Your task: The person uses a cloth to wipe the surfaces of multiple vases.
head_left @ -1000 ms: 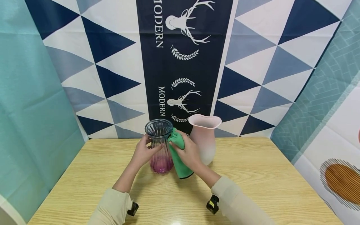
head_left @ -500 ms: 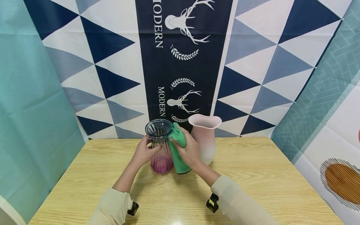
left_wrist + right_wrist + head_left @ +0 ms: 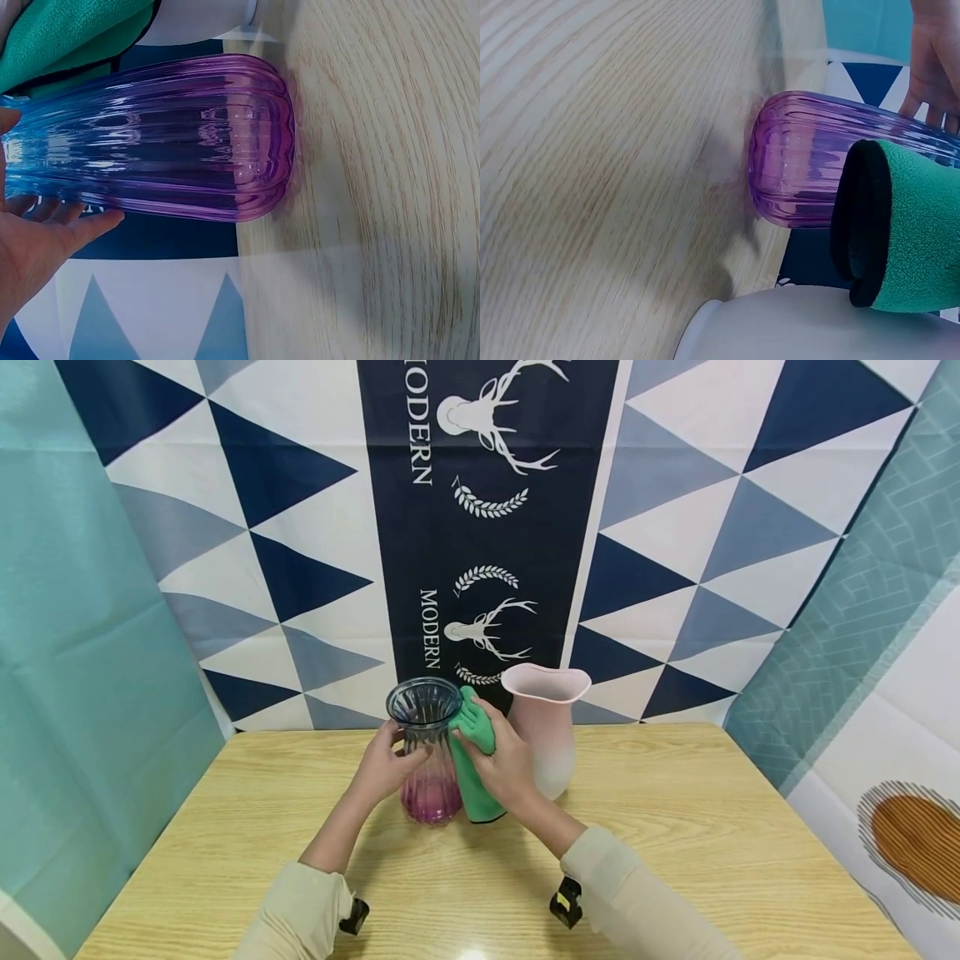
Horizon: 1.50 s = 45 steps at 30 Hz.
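Observation:
A ribbed glass vase (image 3: 432, 789), blue-grey at the rim and pink-purple at the base, stands upright on the table. My left hand (image 3: 381, 767) grips its neck from the left, thumb in front and fingers behind. On the vase's right side, my right hand (image 3: 508, 764) holds a green cloth (image 3: 474, 777) bunched near the rim, its dark-edged end hanging down. In the right wrist view the cloth (image 3: 922, 232) hangs in front of part of the glass vase (image 3: 802, 161). The left wrist view shows the vase's purple base (image 3: 259, 139) on the wood.
A pink-to-white vase (image 3: 551, 735) with a wavy rim stands just right of the right hand, partly behind it. The wooden table (image 3: 660, 843) ends at a patterned cloth backdrop (image 3: 300, 568). Teal hangings (image 3: 82, 635) rise at the sides.
The right hand's cloth has shifted slightly up and in toward the glass vase, and its hanging end sits higher. The left hand and both vases keep their places.

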Motion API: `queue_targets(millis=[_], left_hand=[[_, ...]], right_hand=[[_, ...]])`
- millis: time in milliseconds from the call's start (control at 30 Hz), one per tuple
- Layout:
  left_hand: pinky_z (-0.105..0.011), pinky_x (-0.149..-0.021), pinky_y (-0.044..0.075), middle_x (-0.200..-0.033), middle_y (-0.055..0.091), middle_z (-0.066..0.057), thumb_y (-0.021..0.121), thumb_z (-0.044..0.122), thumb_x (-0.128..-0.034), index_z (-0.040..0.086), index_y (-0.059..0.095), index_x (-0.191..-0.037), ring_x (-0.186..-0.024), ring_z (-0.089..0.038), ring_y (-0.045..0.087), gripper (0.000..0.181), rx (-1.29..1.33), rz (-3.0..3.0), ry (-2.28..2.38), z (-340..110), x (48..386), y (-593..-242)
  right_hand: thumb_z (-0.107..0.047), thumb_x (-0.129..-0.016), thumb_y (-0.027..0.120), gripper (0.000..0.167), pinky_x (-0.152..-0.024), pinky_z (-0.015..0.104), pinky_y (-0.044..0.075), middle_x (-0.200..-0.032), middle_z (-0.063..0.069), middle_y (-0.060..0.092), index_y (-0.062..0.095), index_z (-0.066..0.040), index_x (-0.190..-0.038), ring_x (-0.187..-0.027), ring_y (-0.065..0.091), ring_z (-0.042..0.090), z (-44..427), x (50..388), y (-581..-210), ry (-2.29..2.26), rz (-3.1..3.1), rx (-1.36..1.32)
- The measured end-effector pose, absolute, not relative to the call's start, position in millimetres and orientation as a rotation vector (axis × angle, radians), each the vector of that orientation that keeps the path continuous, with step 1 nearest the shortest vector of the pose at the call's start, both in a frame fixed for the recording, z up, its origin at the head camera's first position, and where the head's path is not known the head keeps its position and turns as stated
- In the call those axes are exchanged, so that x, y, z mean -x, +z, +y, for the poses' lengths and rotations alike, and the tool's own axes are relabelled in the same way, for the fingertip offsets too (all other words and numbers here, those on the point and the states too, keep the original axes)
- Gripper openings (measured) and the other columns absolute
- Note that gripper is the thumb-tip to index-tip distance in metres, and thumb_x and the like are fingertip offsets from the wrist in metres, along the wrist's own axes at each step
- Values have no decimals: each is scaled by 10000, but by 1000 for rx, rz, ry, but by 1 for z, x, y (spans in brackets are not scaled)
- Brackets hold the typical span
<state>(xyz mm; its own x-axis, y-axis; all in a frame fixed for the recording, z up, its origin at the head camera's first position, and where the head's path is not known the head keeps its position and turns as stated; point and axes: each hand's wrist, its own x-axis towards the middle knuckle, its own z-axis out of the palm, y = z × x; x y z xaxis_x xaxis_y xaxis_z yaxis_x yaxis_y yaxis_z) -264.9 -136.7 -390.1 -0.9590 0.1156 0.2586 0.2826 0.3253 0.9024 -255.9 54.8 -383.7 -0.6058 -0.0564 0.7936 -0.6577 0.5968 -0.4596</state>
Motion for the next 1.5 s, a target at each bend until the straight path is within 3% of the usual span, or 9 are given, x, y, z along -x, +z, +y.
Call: queue_targets(millis=[467, 1100, 1500], left_hand=[[-499, -1009, 425, -1393, 415, -151, 673, 170, -839, 91, 416, -1358, -1289, -383, 427, 585, 393, -2448, -1705, -138, 266, -390], [-532, -998, 423, -1399, 400, -155, 660, 211, -840, 91, 404, -1365, -1277, -379, 428, 597, 396, -2436, -1702, -133, 265, -389], [-508, -1014, 414, -1349, 451, -110, 761, 290, -778, 138, 401, -1371, -1252, -302, 443, 710, 443, -2388, -1671, -130, 268, -394]], right_hand=[[-364, -849, 672, 497, -775, 407, 540, -1140, 66, 662, 515, -170, -1278, -975, 648, 227, 52, 257, -392, 877, -2298, -550], [-331, -831, 698, 490, -795, 411, 533, -1146, 80, 662, 544, -134, -1253, -992, 648, 239, 56, 254, -406, 855, -2359, -554], [-371, -854, 662, 544, -777, 413, 536, -1137, 106, 653, 502, -132, -1316, -966, 646, 258, 60, 249, -410, 852, -2558, -525]])
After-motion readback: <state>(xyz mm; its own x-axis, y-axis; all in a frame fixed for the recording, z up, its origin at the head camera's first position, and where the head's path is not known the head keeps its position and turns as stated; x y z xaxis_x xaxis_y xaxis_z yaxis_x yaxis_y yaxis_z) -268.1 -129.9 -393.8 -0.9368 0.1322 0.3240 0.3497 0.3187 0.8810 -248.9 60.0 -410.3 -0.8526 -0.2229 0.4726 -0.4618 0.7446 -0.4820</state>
